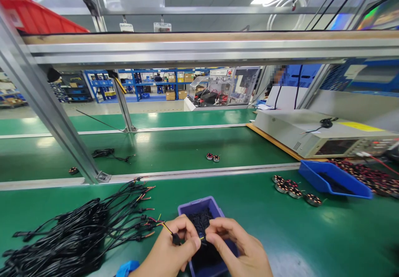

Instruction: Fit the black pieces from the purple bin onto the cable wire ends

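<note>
Head: cable pile (pixel 71 231) beside box (pixel 215 208)

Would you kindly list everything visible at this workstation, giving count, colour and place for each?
cable bundle: one heap, black with red and yellow wire ends, near left on the green mat
small bin: one, purple, holds small black parts, under the hands
wire: one, black with yellow lead, pinched in the left hand
blue tray: one, blue, right, tilted
wound coils: a row of about five, copper and red, left of the blue tray
coil pair: two, on the middle belt
test instrument: one, grey, far right
red crate: one, top shelf left
left hand: bare, over the bin
right hand: bare, fingertips meeting the left
</note>
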Action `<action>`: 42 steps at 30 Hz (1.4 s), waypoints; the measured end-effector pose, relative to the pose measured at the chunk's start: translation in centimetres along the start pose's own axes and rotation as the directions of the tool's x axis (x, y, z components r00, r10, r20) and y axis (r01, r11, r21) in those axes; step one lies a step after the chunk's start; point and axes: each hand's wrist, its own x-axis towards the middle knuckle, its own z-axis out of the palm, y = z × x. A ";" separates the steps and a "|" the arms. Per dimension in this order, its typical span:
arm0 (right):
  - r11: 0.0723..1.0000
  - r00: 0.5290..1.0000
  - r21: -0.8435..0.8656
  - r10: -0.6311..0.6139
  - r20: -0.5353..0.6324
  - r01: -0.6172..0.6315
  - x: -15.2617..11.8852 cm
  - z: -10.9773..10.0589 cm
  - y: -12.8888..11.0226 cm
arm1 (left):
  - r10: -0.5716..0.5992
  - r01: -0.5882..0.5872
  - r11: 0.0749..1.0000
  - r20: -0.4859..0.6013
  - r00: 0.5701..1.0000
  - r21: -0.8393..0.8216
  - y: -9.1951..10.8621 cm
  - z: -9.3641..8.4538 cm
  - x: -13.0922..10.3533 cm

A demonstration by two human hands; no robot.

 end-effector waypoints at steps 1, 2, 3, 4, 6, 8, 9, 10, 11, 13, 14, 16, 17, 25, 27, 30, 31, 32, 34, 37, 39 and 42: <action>1.000 1.000 -0.005 -0.009 0.012 0.009 0.0 -0.1 -0.1 | 0.003 -0.003 1.000 0.000 1.000 0.002 0.0 0.0 0.0; 1.000 0.999 -0.014 -0.021 0.025 0.022 0.1 -0.1 -0.2 | 0.005 -0.005 1.000 -0.001 1.000 0.003 0.0 0.1 0.0; 0.999 0.998 -0.027 -0.039 0.041 0.040 0.1 -0.2 -0.2 | 0.005 -0.005 1.000 -0.002 1.000 0.004 0.0 0.1 0.0; 0.997 0.996 -0.043 -0.063 0.060 0.066 0.2 -0.3 -0.3 | 0.003 -0.003 1.000 -0.003 1.000 0.004 0.0 0.1 0.1; 0.988 0.985 -0.068 -0.131 0.115 0.139 0.5 -0.5 -0.5 | -0.007 0.007 1.000 -0.012 1.000 -0.002 0.0 0.1 0.1; 0.969 0.955 -0.071 -0.219 0.199 0.237 0.8 -0.7 -0.6 | -0.015 0.015 1.000 -0.016 1.000 -0.023 0.2 0.0 0.0; 0.957 0.936 -0.064 -0.259 0.237 0.282 0.9 -0.8 -0.7 | -0.015 0.015 0.999 -0.006 1.000 -0.039 0.3 0.0 0.0; 0.947 0.919 -0.058 -0.290 0.266 0.315 1.0 -0.9 -0.7 | -0.014 0.014 0.998 0.011 1.000 -0.060 0.4 -0.1 -0.1; 0.941 0.909 -0.054 -0.305 0.285 0.333 1.1 -0.9 -0.7 | -0.014 0.016 0.996 0.030 0.999 -0.085 0.5 -0.1 -0.2; 0.947 0.912 -0.062 -0.283 0.298 0.315 1.2 -0.9 -0.8 | -0.014 0.019 0.989 0.039 0.999 -0.146 0.5 -0.1 -0.3; 0.955 0.920 -0.071 -0.256 0.298 0.289 1.2 -0.8 -0.8 | -0.008 0.013 0.984 0.029 1.000 -0.179 0.3 -0.1 -0.4; 0.969 0.926 -0.085 -0.195 0.323 0.234 1.2 -0.8 -0.8 | 0.014 -0.009 0.972 0.020 1.000 -0.233 -0.1 0.0 -0.4; 0.974 0.923 -0.085 -0.170 0.344 0.211 1.2 -0.8 -0.8 | 0.028 -0.020 0.968 0.029 0.999 -0.250 -0.4 0.0 -0.4; 0.992 0.944 -0.039 -0.104 0.314 0.123 1.1 -0.8 -0.7 | 0.047 -0.025 0.955 0.067 0.997 -0.295 -0.8 -0.2 -0.2; 0.992 0.922 -0.016 -0.109 0.372 0.124 1.1 -0.9 -0.5 | 0.061 -0.034 0.953 0.080 0.995 -0.303 -0.6 -0.1 -0.3; 0.994 0.918 0.014 -0.105 0.381 0.108 1.5 -1.3 -0.3 | 0.057 -0.042 0.956 0.043 0.997 -0.290 -0.3 0.2 -0.5; 0.993 0.926 -0.021 -0.104 0.362 0.120 1.8 -1.4 -0.1 | 0.042 -0.037 0.959 0.013 0.999 -0.281 -0.2 0.2 -0.5; 0.984 0.931 -0.098 -0.109 0.350 0.152 2.0 -1.5 0.1 | 0.025 -0.028 0.961 -0.016 1.000 -0.274 -0.1 0.2 -0.5; 0.904 0.915 -0.334 -0.131 0.381 0.268 2.2 -1.2 0.8 | -0.004 -0.013 0.959 -0.060 0.998 -0.282 0.1 0.2 -0.5; 0.657 0.833 -0.578 -0.142 0.536 0.484 1.9 0.1 2.3 | -0.029 0.011 0.953 -0.054 0.998 -0.304 0.6 0.2 -0.3; 0.558 0.793 -0.614 -0.142 0.593 0.559 1.6 1.0 3.3 | -0.029 0.014 0.957 -0.047 0.998 -0.290 0.7 0.4 -0.1; 0.537 0.792 -0.623 -0.154 0.592 0.569 1.3 1.7 3.9 | -0.014 0.005 0.957 -0.032 0.999 -0.289 0.6 0.7 0.4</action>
